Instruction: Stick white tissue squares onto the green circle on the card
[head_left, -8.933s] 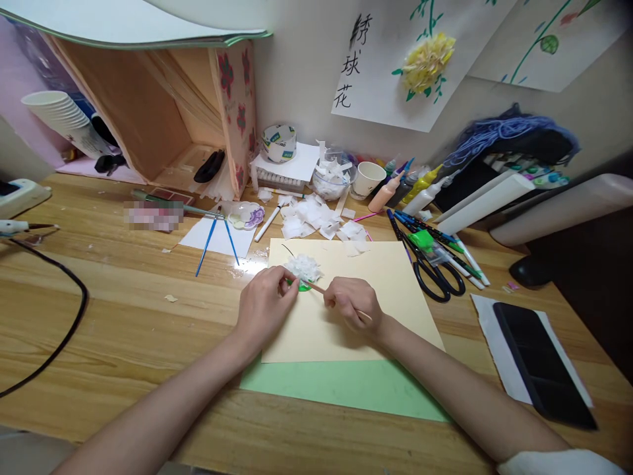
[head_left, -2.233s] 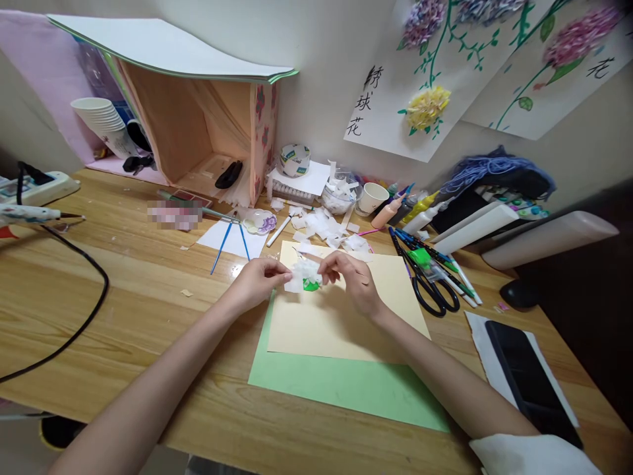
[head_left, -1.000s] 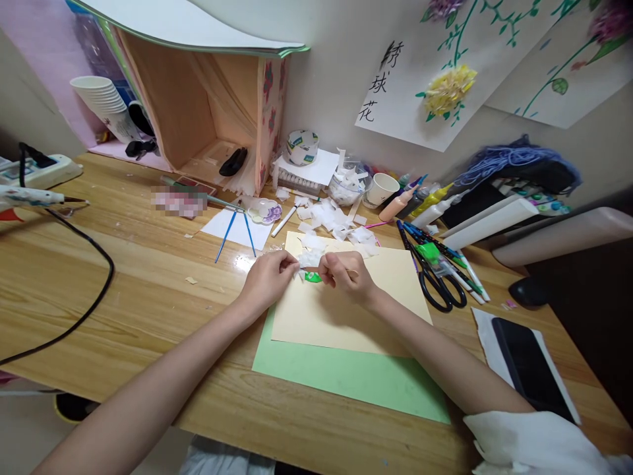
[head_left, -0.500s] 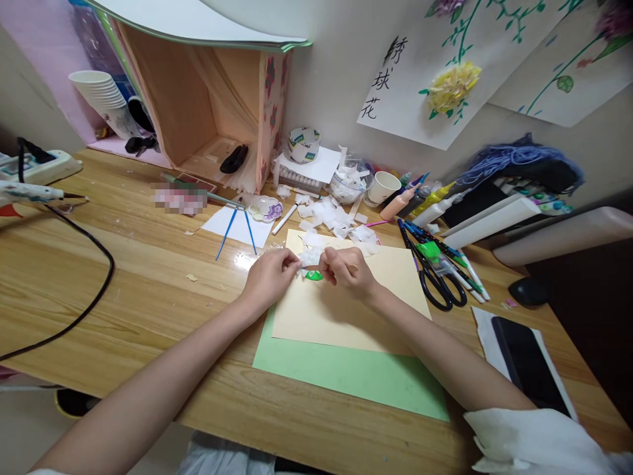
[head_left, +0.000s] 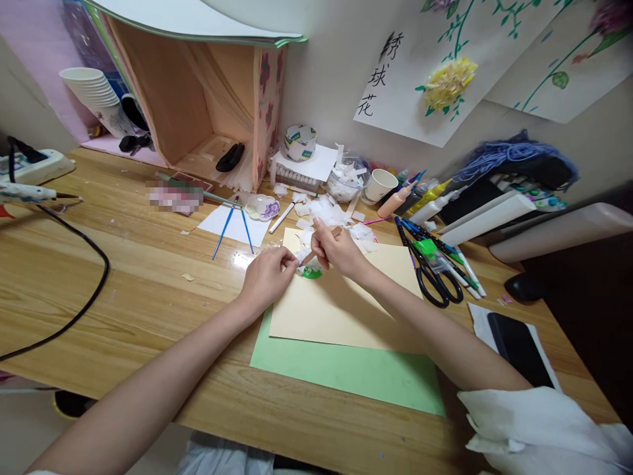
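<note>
My left hand (head_left: pixel 270 274) rests at the left edge of a cream sheet (head_left: pixel 341 303), thumb and index finger pinched together. What lies between those fingertips is too small to make out. In my right hand (head_left: pixel 339 251), a thin wooden stick (head_left: pixel 308 258) is gripped in closed fingers, slanting down toward the left fingertips. Crumpled white paper pieces (head_left: pixel 305 243) sit between the hands on the sheet. Just below them shows a green painted patch (head_left: pixel 311 272), partly covered. A light green sheet (head_left: pixel 346 373) lies beneath the cream one.
Loose white paper scraps (head_left: pixel 331 212) and a bowl of scraps (head_left: pixel 347 181) lie beyond the hands. At right are black scissors (head_left: pixel 438 284), pens, paint bottles and a phone (head_left: pixel 519 346). A glue gun (head_left: pixel 30 192) with its cord is at left.
My right hand has lifted and turned, so the stick now tilts more steeply, its thumb pointing up. The left hand keeps its pinch in nearly the same place. The view has shifted slightly.
</note>
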The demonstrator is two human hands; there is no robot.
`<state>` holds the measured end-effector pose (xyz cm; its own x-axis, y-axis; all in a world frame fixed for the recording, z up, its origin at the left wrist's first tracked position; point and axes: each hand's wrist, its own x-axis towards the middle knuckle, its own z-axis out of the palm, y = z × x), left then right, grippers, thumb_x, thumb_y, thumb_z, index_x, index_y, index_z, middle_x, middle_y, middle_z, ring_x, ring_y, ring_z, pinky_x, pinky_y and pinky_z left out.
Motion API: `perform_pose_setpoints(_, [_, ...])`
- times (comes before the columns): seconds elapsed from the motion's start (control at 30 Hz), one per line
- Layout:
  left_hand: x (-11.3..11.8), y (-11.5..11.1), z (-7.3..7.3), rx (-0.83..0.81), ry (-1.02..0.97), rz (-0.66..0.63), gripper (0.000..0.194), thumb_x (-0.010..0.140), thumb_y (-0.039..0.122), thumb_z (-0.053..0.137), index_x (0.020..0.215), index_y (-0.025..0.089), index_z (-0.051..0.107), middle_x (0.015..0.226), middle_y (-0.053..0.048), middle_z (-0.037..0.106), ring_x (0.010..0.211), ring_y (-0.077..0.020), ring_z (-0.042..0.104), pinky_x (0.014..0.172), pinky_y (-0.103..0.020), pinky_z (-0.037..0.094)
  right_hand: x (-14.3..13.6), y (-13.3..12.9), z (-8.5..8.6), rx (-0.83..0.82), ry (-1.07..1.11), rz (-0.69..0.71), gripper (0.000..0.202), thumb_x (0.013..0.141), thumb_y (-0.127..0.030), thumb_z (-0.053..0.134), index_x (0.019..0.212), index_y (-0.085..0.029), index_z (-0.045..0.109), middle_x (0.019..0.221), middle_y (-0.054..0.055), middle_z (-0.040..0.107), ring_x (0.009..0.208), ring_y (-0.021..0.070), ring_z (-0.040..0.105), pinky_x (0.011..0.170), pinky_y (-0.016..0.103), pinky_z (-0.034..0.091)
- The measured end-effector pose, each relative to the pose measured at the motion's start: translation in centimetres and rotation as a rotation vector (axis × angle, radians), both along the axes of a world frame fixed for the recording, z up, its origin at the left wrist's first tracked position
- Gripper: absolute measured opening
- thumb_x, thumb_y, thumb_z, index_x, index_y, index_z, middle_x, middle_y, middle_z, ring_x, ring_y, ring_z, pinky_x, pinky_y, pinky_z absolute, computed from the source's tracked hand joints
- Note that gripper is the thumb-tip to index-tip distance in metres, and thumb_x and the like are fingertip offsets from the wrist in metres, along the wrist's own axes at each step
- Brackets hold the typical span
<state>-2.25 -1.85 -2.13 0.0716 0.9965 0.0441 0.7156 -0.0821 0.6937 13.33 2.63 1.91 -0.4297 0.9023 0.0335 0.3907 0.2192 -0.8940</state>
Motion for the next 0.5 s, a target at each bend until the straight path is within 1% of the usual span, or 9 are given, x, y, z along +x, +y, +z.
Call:
perform_pose_setpoints(0.07, [0.0, 0.0, 0.0, -0.001, 0.000, 0.000, 0.013, 0.081, 0.029, 0.052, 0.077, 0.021, 0.061, 0.079, 0.000, 0.067, 0.077, -0.0162, 0.058, 0.062, -0.026, 0.037, 0.1, -0.5, 0.3, 0.052, -0.021, 0.028, 0.066, 0.091, -0.058, 0.028, 0.041, -0.018, 0.041, 0.032, -0.003, 0.039, 0.036, 0.0068, 0.042, 0.045, 0.020, 0.033])
perform_pose_setpoints(0.2, [0.0, -0.1, -0.1, 0.010, 0.003, 0.002, 0.012, 0.080, 0.029, 0.052, 0.077, 0.021, 0.061, 0.078, 0.000, 0.066, 0.077, -0.0162, 0.059, 0.062, -0.026, 0.037, 0.5, -1.5, 0.5, 0.166, -0.016, 0.027, 0.065, 0.094, -0.052, 0.026, 0.041, -0.018, 0.043, 0.036, -0.002, 0.041, 0.040, 0.0077, 0.042, 0.049, 0.022, 0.035])
perform_pose_setpoints(0.37, [0.0, -0.1, 0.0, -0.008, -0.011, -0.001, 0.012, 0.080, 0.028, 0.051, 0.077, 0.021, 0.061, 0.078, 0.000, 0.066, 0.078, -0.0161, 0.059, 0.062, -0.026, 0.038, 0.5, -1.8, 0.1, 0.249, -0.078, 0.082, 0.065, 0.094, -0.052, 0.025, 0.041, -0.019, 0.040, 0.037, -0.002, 0.042, 0.040, 0.0077, 0.042, 0.050, 0.023, 0.035])
perform_pose_setpoints(0.5, [0.0, -0.1, 0.2, -0.008, -0.007, -0.001, 0.013, 0.080, 0.028, 0.051, 0.076, 0.021, 0.061, 0.079, 0.000, 0.066, 0.078, -0.0163, 0.059, 0.062, -0.026, 0.037, 0.4, -1.8, 0.1, 0.301, -0.113, 0.094, 0.066, 0.094, -0.052, 0.023, 0.040, -0.019, 0.040, 0.037, -0.002, 0.042, 0.039, 0.0072, 0.041, 0.050, 0.023, 0.034])
